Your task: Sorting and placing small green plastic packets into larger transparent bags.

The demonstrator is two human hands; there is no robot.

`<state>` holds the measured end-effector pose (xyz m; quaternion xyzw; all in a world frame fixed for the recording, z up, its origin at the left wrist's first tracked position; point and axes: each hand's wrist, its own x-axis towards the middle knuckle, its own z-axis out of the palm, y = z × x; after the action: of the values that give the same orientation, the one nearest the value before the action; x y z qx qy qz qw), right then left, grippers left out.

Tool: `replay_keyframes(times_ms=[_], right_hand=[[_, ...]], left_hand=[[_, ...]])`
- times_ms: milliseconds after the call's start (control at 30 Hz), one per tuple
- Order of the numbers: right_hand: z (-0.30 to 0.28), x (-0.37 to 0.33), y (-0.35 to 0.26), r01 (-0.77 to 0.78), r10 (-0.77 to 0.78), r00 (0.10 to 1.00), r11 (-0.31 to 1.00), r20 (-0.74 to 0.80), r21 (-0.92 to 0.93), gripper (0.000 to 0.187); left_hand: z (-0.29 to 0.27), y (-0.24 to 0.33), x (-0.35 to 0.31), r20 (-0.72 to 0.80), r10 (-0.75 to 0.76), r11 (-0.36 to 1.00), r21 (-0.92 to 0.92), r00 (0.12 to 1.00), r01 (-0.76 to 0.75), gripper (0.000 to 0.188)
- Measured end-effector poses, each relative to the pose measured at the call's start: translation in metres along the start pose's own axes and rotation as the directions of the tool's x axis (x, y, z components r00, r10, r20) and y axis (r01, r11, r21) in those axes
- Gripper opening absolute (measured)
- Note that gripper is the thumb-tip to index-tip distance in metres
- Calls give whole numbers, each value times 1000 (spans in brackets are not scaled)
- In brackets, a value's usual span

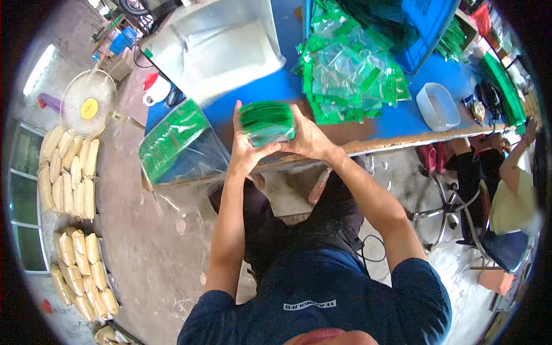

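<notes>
Between my two hands is a thick stack of green and clear plastic bags [267,119], held just above the table's front edge. My left hand [246,148] grips its left side, with the thumb across the near face. On the opposite side my right hand [307,138] presses, its thumb meeting the left one near the bottom. To the left lies a large clear plastic bag [172,141] with green pieces inside. A loose heap of green and clear bags [351,69] covers the table beyond my right hand.
A white tray [230,52] sits at the back left, near a white mug with a red lid [156,91]. At right stand a clear plastic container [438,108] and a tilted blue bin [425,29]. Another person [512,195] sits far right. Wrapped bundles [69,172] line the left floor.
</notes>
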<state>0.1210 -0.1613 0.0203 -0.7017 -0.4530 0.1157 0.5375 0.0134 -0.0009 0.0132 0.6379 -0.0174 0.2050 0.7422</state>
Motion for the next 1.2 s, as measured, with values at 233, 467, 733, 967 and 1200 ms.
replay_keyframes(times_ms=[233,467,733,967,1200], right_hand=[[10,-11,54,207,-221,975,925,-9,-319,98],[-74,19,3,198,-239,970,867,-34,-458,81],[-59,44,94,-322,181,944,320,-277,-891,100],[-53,28,49,39,-165,986,435,-37,-900,76],[-10,-33,18,432,-247,894,703,375,-565,41]], left_hand=[[-3,3,-8,152,-46,891,453,987,-28,57],[0,-8,-36,-196,-36,996,78,980,52,42],[28,-34,-131,-88,-512,609,-739,854,288,59],[18,-29,-159,-89,-507,599,-751,857,276,68],[-18,-19,-171,-244,-489,699,-684,837,210,67]])
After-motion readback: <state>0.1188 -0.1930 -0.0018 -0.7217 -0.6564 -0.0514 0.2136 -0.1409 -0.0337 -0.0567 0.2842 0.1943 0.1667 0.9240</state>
